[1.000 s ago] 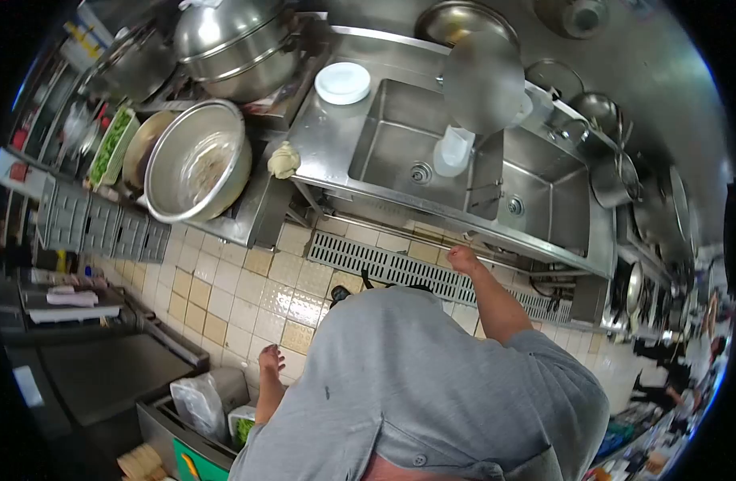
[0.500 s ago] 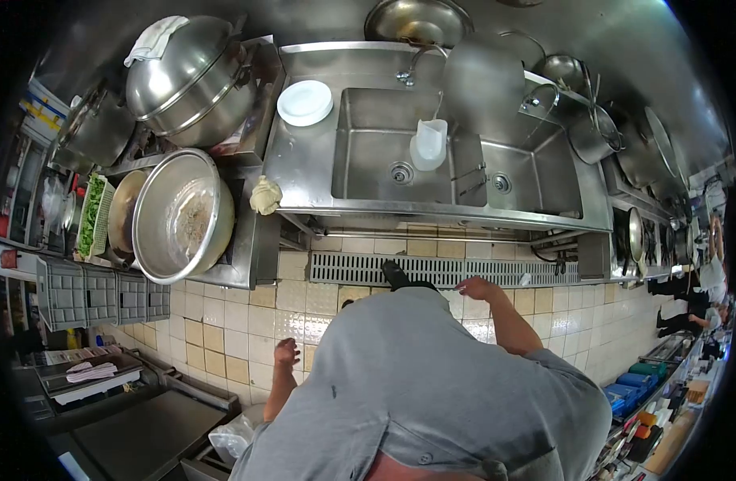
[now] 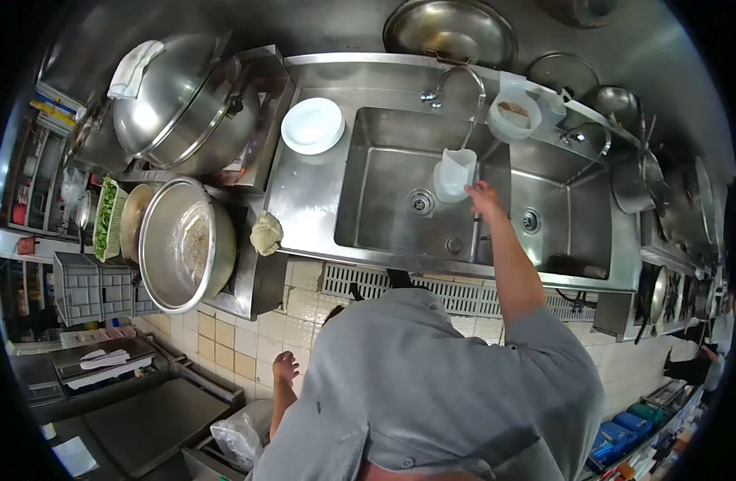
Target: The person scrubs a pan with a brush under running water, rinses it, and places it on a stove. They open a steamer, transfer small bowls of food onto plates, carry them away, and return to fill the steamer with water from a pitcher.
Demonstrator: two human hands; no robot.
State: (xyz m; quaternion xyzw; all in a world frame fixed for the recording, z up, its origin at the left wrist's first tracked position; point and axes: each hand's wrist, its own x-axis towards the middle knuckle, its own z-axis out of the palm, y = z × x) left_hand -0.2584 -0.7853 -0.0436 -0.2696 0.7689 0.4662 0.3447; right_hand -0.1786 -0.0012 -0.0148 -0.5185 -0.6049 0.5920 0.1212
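Observation:
My right hand [image 3: 485, 200] reaches out over the sink, its fingertips right at the lower right side of a translucent white plastic pitcher [image 3: 454, 175]. The fingers look partly extended and are not wrapped round it. Water from the curved tap [image 3: 473, 80] runs down toward the pitcher, which sits in the left basin [image 3: 384, 172] beside the drain. Low at my side hangs my left hand [image 3: 285, 368], empty, with loosely curled fingers apart, over the tiled floor.
White plates [image 3: 312, 126] are stacked on the left drainboard. A crumpled cloth [image 3: 266, 233] lies at the counter's corner, near a large metal bowl [image 3: 153, 248]. Another white container [image 3: 514, 112] hangs behind the basins. A floor grate [image 3: 456, 293] runs below the sink.
My right hand has moved from beside my body up and forward to the pitcher. The view has shifted closer to the sink. My left hand stays low at my side.

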